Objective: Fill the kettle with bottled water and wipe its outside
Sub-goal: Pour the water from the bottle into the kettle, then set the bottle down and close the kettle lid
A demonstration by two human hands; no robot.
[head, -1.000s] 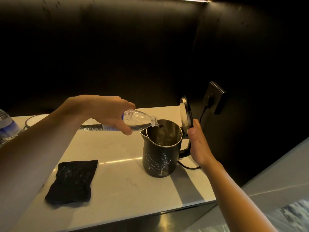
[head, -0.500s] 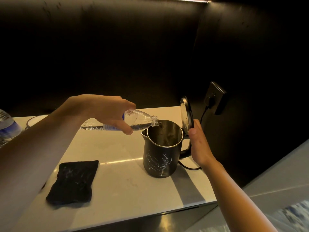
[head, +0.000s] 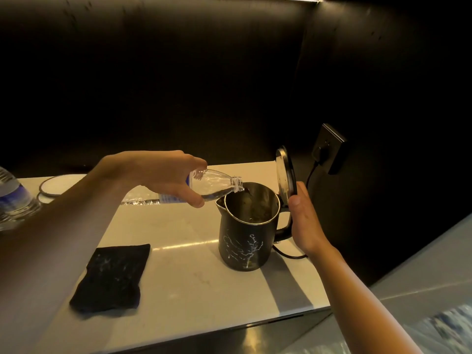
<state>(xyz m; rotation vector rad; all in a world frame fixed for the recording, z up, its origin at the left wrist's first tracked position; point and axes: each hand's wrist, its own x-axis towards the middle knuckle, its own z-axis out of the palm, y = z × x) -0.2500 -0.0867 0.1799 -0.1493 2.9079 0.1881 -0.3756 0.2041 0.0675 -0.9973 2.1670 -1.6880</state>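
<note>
A black kettle (head: 246, 241) with a white branch pattern stands on the pale counter (head: 178, 290), its lid (head: 284, 172) swung upright. My left hand (head: 155, 173) grips a clear water bottle (head: 214, 185) tipped almost flat, its neck over the kettle's rim, with water running into the kettle. My right hand (head: 304, 221) is wrapped around the kettle's handle on the right, thumb near the lid. A dark folded cloth (head: 112, 277) lies flat on the counter to the kettle's left.
A second water bottle (head: 12, 198) stands at the far left edge. A round white plate or base (head: 55, 185) lies at the back left. A black power cord (head: 310, 175) runs from the kettle to a wall socket (head: 329, 146). Dark walls close off the back and right.
The bottle has stayed tipped over the kettle's mouth while its water level dropped a little. Both hands remain almost still.
</note>
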